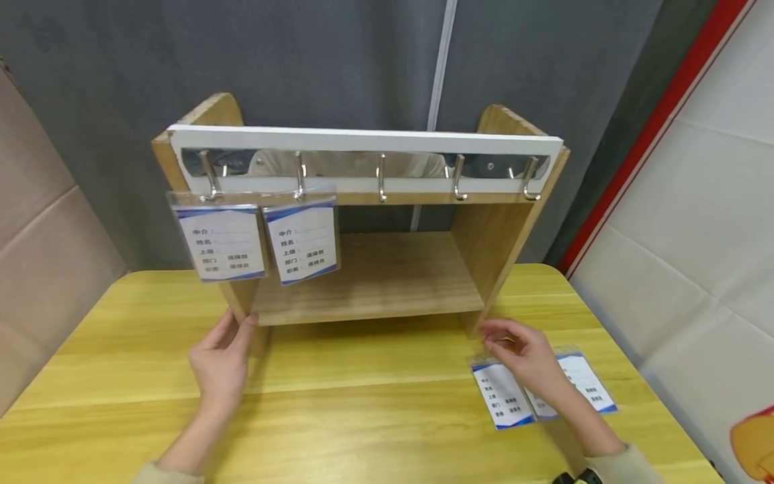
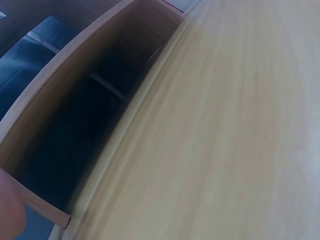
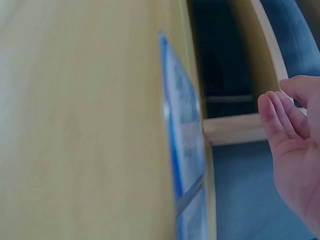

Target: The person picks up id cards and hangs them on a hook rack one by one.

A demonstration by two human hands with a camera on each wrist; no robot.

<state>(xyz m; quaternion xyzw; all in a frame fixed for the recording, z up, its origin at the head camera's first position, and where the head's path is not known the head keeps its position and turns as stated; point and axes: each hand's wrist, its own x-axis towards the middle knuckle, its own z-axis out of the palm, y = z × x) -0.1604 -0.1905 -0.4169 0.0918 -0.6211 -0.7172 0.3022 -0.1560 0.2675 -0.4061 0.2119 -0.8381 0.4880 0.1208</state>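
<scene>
A small wooden shelf rack (image 1: pixel 369 275) stands on the table, with a white strip of metal hooks (image 1: pixel 363 140) across its front. Two clear-sleeved badge cards (image 1: pixel 224 245) hang from the two leftmost hooks. My left hand (image 1: pixel 220 359) pinches the lower front of the rack's left side panel, thumb on the inner side; only part of it enters the left wrist view. Beside the lower right side panel (image 3: pixel 235 129), my right hand (image 1: pixel 526 356) has loosely bent fingers; nothing shows between them. Two more badge cards (image 1: pixel 503 396) lie on the table, partly hidden under the right hand and forearm.
The yellow wood-grain table (image 1: pixel 363 417) extends in front of and beside the rack. A grey panel wall (image 1: pixel 338 60) rises behind it. White padded walls flank the table, the right one (image 1: pixel 683 235) with a red edge. Several hooks bear no cards.
</scene>
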